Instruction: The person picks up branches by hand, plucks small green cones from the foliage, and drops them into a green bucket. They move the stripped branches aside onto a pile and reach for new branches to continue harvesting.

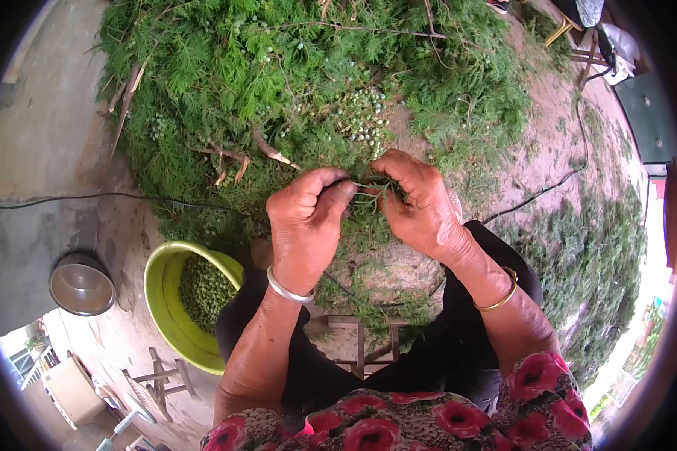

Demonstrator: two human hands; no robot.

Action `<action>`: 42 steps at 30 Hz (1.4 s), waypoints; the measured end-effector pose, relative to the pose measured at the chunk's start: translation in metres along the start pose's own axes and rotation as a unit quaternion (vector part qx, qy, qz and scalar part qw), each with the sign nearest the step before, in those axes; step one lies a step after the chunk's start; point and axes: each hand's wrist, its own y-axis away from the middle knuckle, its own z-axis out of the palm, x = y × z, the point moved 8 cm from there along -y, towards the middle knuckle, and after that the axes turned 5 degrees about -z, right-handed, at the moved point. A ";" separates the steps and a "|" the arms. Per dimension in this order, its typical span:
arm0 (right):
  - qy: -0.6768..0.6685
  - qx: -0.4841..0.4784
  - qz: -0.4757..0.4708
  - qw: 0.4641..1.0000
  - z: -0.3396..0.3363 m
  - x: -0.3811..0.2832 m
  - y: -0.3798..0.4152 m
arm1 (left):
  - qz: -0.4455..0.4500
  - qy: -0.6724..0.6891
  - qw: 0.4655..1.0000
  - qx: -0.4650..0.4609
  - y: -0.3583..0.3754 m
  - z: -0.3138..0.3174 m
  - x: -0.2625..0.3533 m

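Observation:
My left hand point(308, 218) pinches the end of a small green sprig point(370, 192) between thumb and fingers. On the sprig's other side, my right hand point(417, 199) is closed around its leafy part, with thumb and forefinger near each other. Both hands are held close together above my lap. Beyond them spreads a large heap of cut evergreen branches point(203, 83), with a patch of loose pale green berries point(365, 113) showing in it. Left of my knee stands a yellow-green bucket point(156, 301) partly filled with green berries point(205, 292).
A metal bowl point(83, 286) lies on the ground at the left. A black cable point(105, 197) crosses the floor behind the bucket. Broken woody stems point(274, 150) stick out of the heap. A wooden stool point(158, 383) stands lower left, and loose greenery point(594, 278) covers ground at right.

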 end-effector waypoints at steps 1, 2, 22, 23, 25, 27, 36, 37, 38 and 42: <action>0.001 0.002 0.009 1.000 -0.001 0.000 -0.001 | -0.046 0.058 0.997 0.018 0.001 -0.003 -0.003; 0.001 0.002 0.008 1.000 -0.001 0.001 -0.001 | -0.088 0.112 0.989 0.037 0.000 -0.010 -0.006; -0.126 0.025 0.051 0.990 -0.001 -0.001 -0.012 | -0.232 0.442 0.857 -0.127 0.003 0.005 -0.015; -0.126 0.026 0.052 0.990 -0.001 -0.001 -0.011 | -0.240 0.435 0.858 -0.131 0.004 0.008 -0.015; -0.183 0.000 0.097 0.978 0.006 0.005 -0.007 | -0.247 0.424 0.861 -0.136 0.004 0.011 -0.015; -0.168 -0.017 0.114 0.979 0.003 0.008 -0.006 | -0.238 0.396 0.879 -0.120 0.004 0.012 -0.015; -0.139 0.016 0.082 0.987 -0.007 0.007 -0.007 | -0.178 0.374 0.909 0.052 -0.008 -0.027 -0.028; -0.131 0.021 0.078 0.988 -0.008 0.007 -0.007 | -0.169 0.413 0.894 0.048 -0.011 -0.031 -0.028; -0.131 0.022 0.078 0.988 -0.010 0.006 -0.008 | -0.153 0.435 0.887 0.020 -0.012 -0.031 -0.022; -0.063 -0.017 0.176 0.982 -0.004 0.021 0.001 | -0.139 0.443 0.885 -0.039 -0.009 -0.017 -0.015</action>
